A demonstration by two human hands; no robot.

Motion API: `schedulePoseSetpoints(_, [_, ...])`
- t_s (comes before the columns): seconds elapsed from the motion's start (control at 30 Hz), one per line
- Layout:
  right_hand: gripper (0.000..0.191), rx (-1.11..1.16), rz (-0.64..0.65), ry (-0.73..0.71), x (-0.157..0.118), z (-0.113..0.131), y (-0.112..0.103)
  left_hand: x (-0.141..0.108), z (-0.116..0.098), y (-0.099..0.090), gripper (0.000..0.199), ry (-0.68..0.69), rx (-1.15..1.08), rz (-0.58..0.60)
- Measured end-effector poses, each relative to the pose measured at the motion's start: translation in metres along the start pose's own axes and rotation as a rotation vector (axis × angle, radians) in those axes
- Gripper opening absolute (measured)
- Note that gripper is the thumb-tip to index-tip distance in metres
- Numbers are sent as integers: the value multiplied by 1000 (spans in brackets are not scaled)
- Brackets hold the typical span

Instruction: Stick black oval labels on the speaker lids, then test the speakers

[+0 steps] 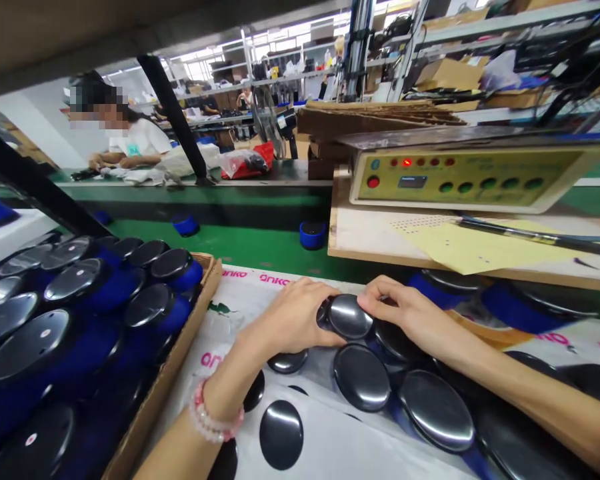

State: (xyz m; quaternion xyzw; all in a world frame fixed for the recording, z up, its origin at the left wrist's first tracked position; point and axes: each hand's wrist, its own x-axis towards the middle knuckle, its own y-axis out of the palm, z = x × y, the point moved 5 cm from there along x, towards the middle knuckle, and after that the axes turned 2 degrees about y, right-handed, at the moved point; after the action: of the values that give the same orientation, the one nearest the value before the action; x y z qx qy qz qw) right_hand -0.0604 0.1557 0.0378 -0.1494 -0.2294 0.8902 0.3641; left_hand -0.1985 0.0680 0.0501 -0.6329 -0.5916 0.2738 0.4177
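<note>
My left hand (305, 319) is wrapped round the side of a round device with a glossy black top (351, 316), its thumb low on the near side. At the upper right of that top, my right hand (393, 301) has thumb and fingers pinched together against the rim. Whatever lies between those fingertips is too small to make out. Close in front stand more black-topped devices (362, 377), some with blue sides showing. A loose black disc (281, 435) lies on a white sheet (325, 440) below my left wrist.
On the left, a cardboard box (180, 357) holds many blue devices with black tops. A control box with a red light (460, 179) sits on a wooden board, beside yellow paper (460, 243). Small blue devices (313, 235) stand on the green belt. Across it, a person (137, 143) works.
</note>
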Motion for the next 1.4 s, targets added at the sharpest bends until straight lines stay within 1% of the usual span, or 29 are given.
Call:
schedulePoseSetpoints(0.27, [39,-64,-9,8,-1,-1,2,-1,-2,0,52,29,8,-15])
schedulePoseSetpoints(0.4, [38,-155,-52,-39,-3,3,1,-2,-1,0,50,36,16,-22])
schedulePoseSetpoints(0.57, [34,-247,-108,-98,-5,7,2,-1,0,2,49,27,12,-1])
schedulePoseSetpoints(0.83, [30,-302,-162,-152,-6,6,3,0,2,3,49,12,13,10])
schedulePoseSetpoints(1.07, [28,-318,-162,-171,-7,6,4,-1,1,2,52,1,19,-6])
schedulePoseSetpoints(1.4, [28,-366,-163,-164,-7,11,3,-1,-1,1,51,38,46,13])
